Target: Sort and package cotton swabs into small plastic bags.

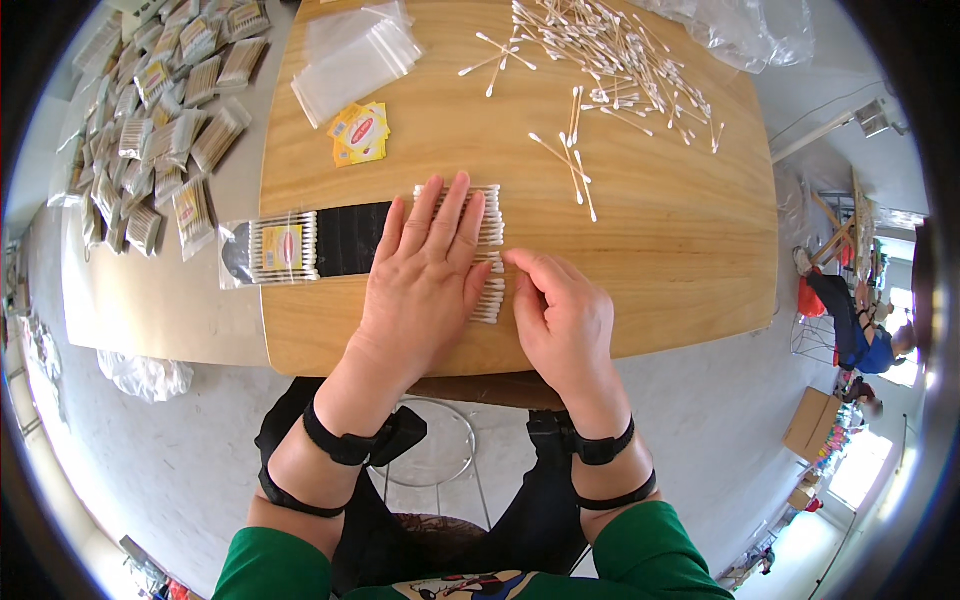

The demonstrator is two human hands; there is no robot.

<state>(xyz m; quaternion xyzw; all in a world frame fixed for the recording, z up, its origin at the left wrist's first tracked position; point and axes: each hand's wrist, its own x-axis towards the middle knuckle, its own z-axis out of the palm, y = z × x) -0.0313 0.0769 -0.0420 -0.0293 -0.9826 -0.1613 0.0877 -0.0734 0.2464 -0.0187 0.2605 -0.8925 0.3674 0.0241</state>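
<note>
A row of cotton swabs (491, 300) lies side by side on the wooden table, their white tips lined up toward the right. My left hand (420, 265) rests flat over the row, fingers stretched out, hiding most of the sticks. Just right of the tips is my right hand (563, 310), its fingers curled and the index finger close to the swab ends. Whether it pinches anything is hidden. Left of my left hand runs a black strip (350, 240), and at its far end a clear bag (282, 247) holds swabs and a yellow card.
Loose cotton swabs (620, 60) are heaped at the back right, with a few stray swabs (570, 165) nearer. Clear empty bags (360, 55) and yellow cards (360, 133) lie at the back left. Many filled swab packets (160, 120) cover the grey surface at far left.
</note>
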